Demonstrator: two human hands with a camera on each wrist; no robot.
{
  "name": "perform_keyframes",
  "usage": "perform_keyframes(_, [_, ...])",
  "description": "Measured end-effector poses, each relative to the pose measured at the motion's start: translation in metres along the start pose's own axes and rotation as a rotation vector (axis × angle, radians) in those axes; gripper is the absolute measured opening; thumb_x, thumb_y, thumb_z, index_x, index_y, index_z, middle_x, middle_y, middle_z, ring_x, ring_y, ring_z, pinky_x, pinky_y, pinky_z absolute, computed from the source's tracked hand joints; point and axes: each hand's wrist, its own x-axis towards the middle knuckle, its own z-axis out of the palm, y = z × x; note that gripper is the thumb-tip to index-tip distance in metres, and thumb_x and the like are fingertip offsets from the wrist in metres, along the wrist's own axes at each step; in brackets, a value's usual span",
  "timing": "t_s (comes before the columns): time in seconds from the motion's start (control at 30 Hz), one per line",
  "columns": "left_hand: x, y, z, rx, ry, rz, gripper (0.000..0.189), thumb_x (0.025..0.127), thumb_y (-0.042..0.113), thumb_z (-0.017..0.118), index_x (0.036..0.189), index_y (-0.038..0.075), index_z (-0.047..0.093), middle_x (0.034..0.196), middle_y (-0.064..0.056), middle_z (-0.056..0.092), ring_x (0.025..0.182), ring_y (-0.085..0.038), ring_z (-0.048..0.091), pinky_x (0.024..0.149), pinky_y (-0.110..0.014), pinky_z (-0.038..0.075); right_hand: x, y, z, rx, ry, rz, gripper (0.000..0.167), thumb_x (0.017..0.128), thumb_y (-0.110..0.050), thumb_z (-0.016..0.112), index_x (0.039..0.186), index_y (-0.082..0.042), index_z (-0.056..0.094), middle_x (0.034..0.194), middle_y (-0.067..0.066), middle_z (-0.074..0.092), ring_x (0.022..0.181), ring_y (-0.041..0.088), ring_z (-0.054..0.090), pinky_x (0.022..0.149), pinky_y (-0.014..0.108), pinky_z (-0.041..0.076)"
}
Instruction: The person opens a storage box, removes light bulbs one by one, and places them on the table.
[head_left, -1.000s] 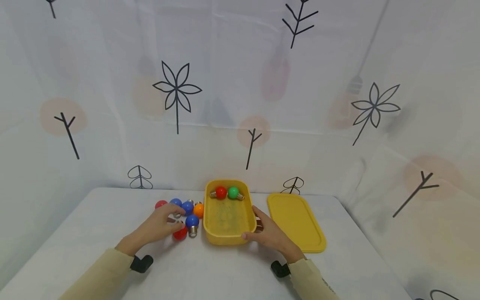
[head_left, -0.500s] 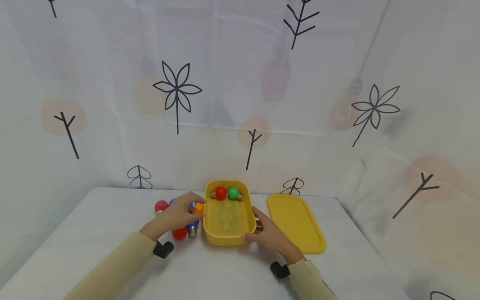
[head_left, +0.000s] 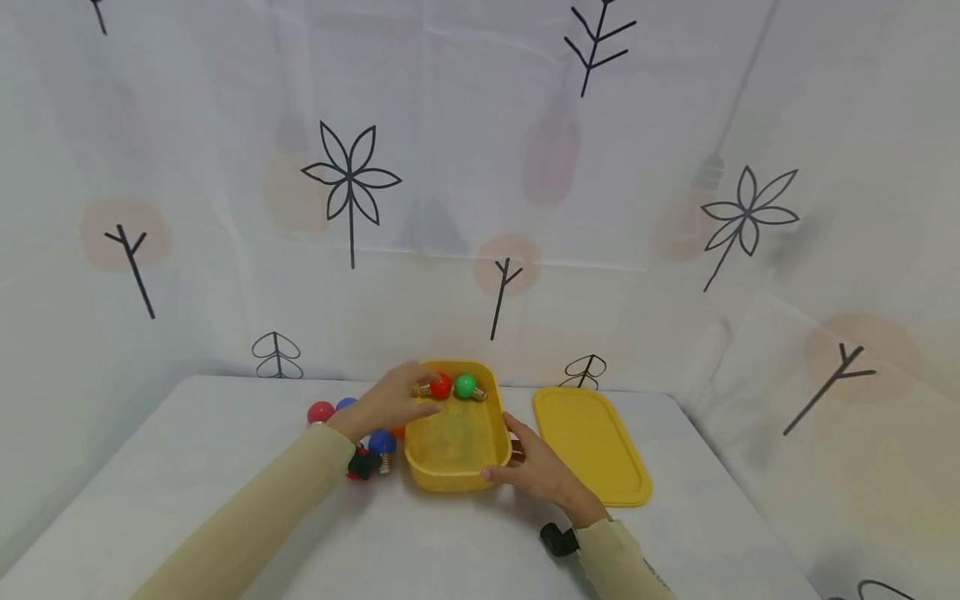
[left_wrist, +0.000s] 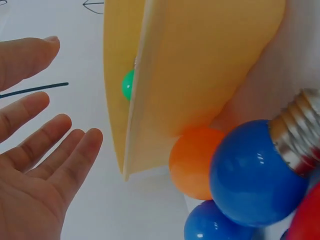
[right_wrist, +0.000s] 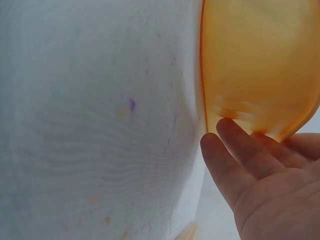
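Note:
My left hand (head_left: pixel 388 402) hovers over the left rim of a yellow plastic tub (head_left: pixel 453 482). Its fingers are spread, and the left wrist view shows nothing in them. Inside the tub, at the far end, lie a red light bulb (head_left: pixel 441 386) and a green light bulb (head_left: pixel 465 386). My right hand (head_left: pixel 543 471) rests against the tub's right side, thumb near the front corner. In the right wrist view its extended fingers (right_wrist: pixel 245 145) touch the tub wall. Left of the tub sit an orange bulb (left_wrist: pixel 192 162) and a blue bulb (left_wrist: pixel 255 172), partly behind my left arm.
Several more bulbs lie left of the tub, including a red one (head_left: pixel 321 412) and a blue one (head_left: pixel 382 442). A yellow lid (head_left: pixel 592 446) lies flat to the right. Patterned cloth (head_left: pixel 450 208) hangs behind the white table (head_left: pixel 450 550).
My left hand has moved right from the bulb group, across the tub's left rim to above the tub. The right hand has stayed at the tub's side.

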Motion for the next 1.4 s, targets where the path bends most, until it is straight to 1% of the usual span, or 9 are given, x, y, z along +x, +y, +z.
perform_keyframes(0.1, [0.011, -0.001, 0.004, 0.004, -0.029, -0.006, 0.046, 0.084, 0.028, 0.074, 0.125, 0.012, 0.059, 0.122, -0.007, 0.057, 0.114, -0.026, 0.051, 0.101, -0.043, 0.042, -0.001, -0.001, -0.001, -0.004, 0.001, 0.0, 0.103, 0.076, -0.045, 0.078, 0.153, -0.013, 0.017, 0.154, 0.009, 0.027, 0.126, 0.027, 0.047, 0.101, 0.044, 0.043])
perform_keyframes(0.17, [0.017, -0.002, 0.006, 0.011, -0.043, 0.006, 0.047, 0.084, 0.027, 0.075, 0.125, 0.011, 0.058, 0.125, -0.009, 0.056, 0.116, -0.027, 0.05, 0.103, -0.043, 0.04, -0.001, -0.001, -0.001, -0.003, 0.001, 0.003, 0.103, 0.076, -0.044, 0.078, 0.153, -0.013, 0.017, 0.154, 0.009, 0.027, 0.126, 0.028, 0.047, 0.102, 0.044, 0.043])
perform_keyframes(0.27, [0.025, -0.003, 0.009, 0.006, -0.075, -0.005, 0.05, 0.083, 0.028, 0.076, 0.126, 0.012, 0.057, 0.128, -0.011, 0.054, 0.118, -0.028, 0.048, 0.105, -0.044, 0.037, -0.001, 0.0, -0.001, -0.005, 0.003, 0.007, 0.104, 0.075, -0.045, 0.078, 0.153, -0.014, 0.017, 0.154, 0.009, 0.027, 0.127, 0.028, 0.046, 0.101, 0.044, 0.043])
perform_keyframes(0.4, [0.036, -0.007, 0.014, 0.006, -0.117, -0.012, 0.057, 0.081, 0.028, 0.078, 0.129, 0.009, 0.055, 0.129, -0.013, 0.053, 0.118, -0.029, 0.048, 0.106, -0.045, 0.037, -0.001, 0.001, -0.001, -0.011, 0.005, 0.006, 0.103, 0.075, -0.045, 0.078, 0.153, -0.014, 0.018, 0.154, 0.007, 0.027, 0.127, 0.028, 0.046, 0.101, 0.045, 0.043])
perform_keyframes(0.43, [0.039, -0.009, 0.015, 0.012, -0.125, -0.003, 0.058, 0.08, 0.028, 0.078, 0.129, 0.008, 0.055, 0.128, -0.013, 0.053, 0.117, -0.03, 0.049, 0.105, -0.044, 0.038, -0.001, 0.001, 0.0, -0.014, 0.006, 0.003, 0.103, 0.076, -0.045, 0.078, 0.153, -0.014, 0.018, 0.154, 0.007, 0.027, 0.127, 0.028, 0.046, 0.101, 0.044, 0.043])
perform_keyframes(0.57, [0.046, -0.016, 0.02, 0.046, -0.139, 0.009, 0.062, 0.078, 0.027, 0.08, 0.131, 0.007, 0.054, 0.128, -0.013, 0.053, 0.116, -0.028, 0.049, 0.104, -0.043, 0.038, -0.001, 0.001, 0.0, -0.022, 0.007, 0.004, 0.102, 0.076, -0.046, 0.077, 0.153, -0.016, 0.018, 0.154, 0.005, 0.026, 0.127, 0.027, 0.046, 0.101, 0.044, 0.043])
perform_keyframes(0.93, [0.059, -0.025, 0.026, 0.12, -0.154, -0.018, 0.061, 0.077, 0.025, 0.081, 0.13, 0.009, 0.055, 0.125, -0.011, 0.053, 0.114, -0.025, 0.05, 0.103, -0.04, 0.04, -0.001, 0.001, 0.0, -0.017, 0.006, 0.004, 0.102, 0.076, -0.045, 0.078, 0.153, -0.017, 0.018, 0.155, 0.004, 0.026, 0.127, 0.026, 0.046, 0.102, 0.043, 0.043])
perform_keyframes(1.2, [0.061, -0.024, 0.027, 0.177, -0.174, -0.026, 0.064, 0.077, 0.027, 0.081, 0.132, 0.009, 0.054, 0.131, -0.01, 0.055, 0.121, -0.026, 0.049, 0.107, -0.04, 0.036, -0.002, 0.0, 0.001, -0.037, 0.015, 0.003, 0.102, 0.076, -0.046, 0.078, 0.153, -0.016, 0.018, 0.154, 0.004, 0.027, 0.126, 0.026, 0.047, 0.101, 0.042, 0.043])
perform_keyframes(1.4, [0.06, -0.018, 0.029, 0.166, -0.198, -0.016, 0.066, 0.075, 0.025, 0.082, 0.133, 0.009, 0.054, 0.133, -0.008, 0.054, 0.125, -0.026, 0.046, 0.11, -0.042, 0.032, -0.002, 0.0, 0.001, -0.037, 0.015, -0.001, 0.102, 0.076, -0.047, 0.077, 0.153, -0.016, 0.018, 0.153, 0.004, 0.028, 0.126, 0.025, 0.047, 0.101, 0.042, 0.044])
